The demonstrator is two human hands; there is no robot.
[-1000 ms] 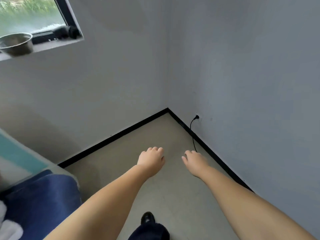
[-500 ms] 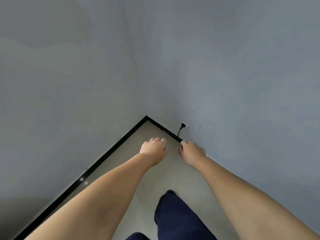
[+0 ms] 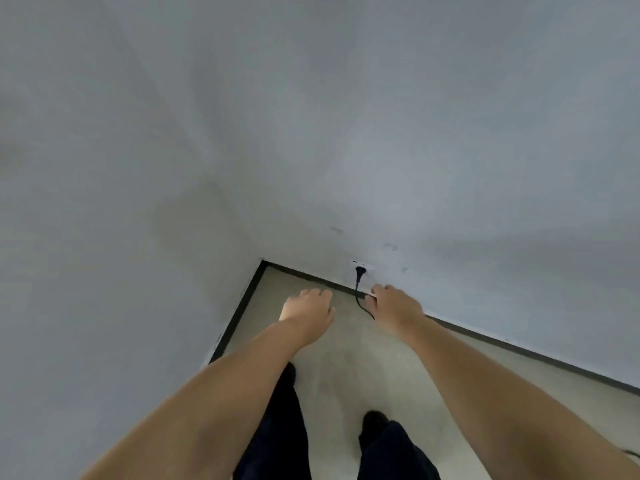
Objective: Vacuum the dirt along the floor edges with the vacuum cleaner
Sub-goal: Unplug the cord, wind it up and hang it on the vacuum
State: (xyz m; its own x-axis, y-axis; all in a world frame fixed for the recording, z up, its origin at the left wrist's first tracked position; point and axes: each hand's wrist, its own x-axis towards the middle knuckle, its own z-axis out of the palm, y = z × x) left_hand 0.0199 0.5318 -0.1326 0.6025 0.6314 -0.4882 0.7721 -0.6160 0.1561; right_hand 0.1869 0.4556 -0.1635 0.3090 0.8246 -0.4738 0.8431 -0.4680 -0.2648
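Two grey walls point(image 3: 450, 133) meet at a floor point(image 3: 346, 358) corner edged by black skirting point(image 3: 239, 310). No vacuum cleaner is in view. Its presumed cord point(image 3: 362, 303) hangs vertically from the wall socket point(image 3: 363, 266), just beside the right hand point(image 3: 394, 306), the nearer one. Left hand point(image 3: 306, 306) loosely curled, empty; right grasp indeterminable.

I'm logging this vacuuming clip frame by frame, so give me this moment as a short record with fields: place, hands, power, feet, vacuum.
place: corner of a beige floor edged by black skirting board under grey walls
left hand: stretched forward over the floor, holds nothing
right hand: reaches toward the cable, fingers loosely bent; contact unclear
power: black plug sits in the white wall socket, thin black cable runs down to the floor
feet: dark trouser legs, black shoe
vacuum: not in view
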